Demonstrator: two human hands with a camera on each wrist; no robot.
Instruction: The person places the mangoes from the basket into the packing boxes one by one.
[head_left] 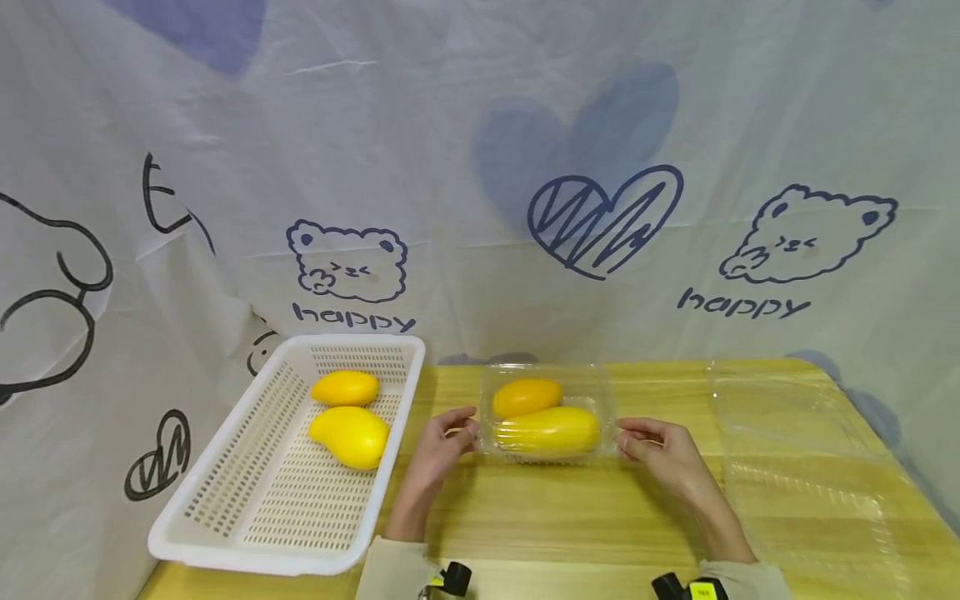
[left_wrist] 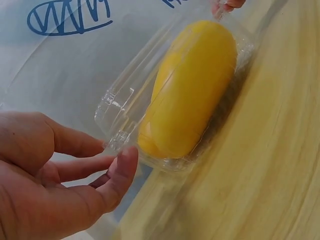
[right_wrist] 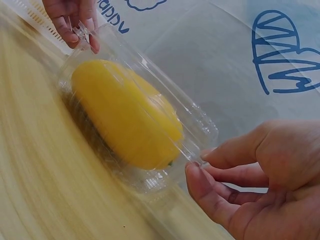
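A clear plastic clamshell box (head_left: 588,377) stands on the table with two yellow mangoes inside, a smaller one (head_left: 527,397) behind a larger one (head_left: 550,431). Its transparent lid lies over the fruit; whether the edges are fastened, I cannot tell. My left hand (head_left: 442,450) pinches the box's left edge between thumb and fingers, seen closer in the left wrist view. On the opposite side, my right hand (head_left: 666,457) pinches the right edge, with thumb and forefinger meeting at the rim in the right wrist view.
To the left, a white perforated basket (head_left: 296,508) holds two more mangoes (head_left: 351,437). Other clear plastic packaging (head_left: 810,483) lies on the wooden table (head_left: 547,517) at the right. A printed cloth (head_left: 465,283) hangs behind the table.
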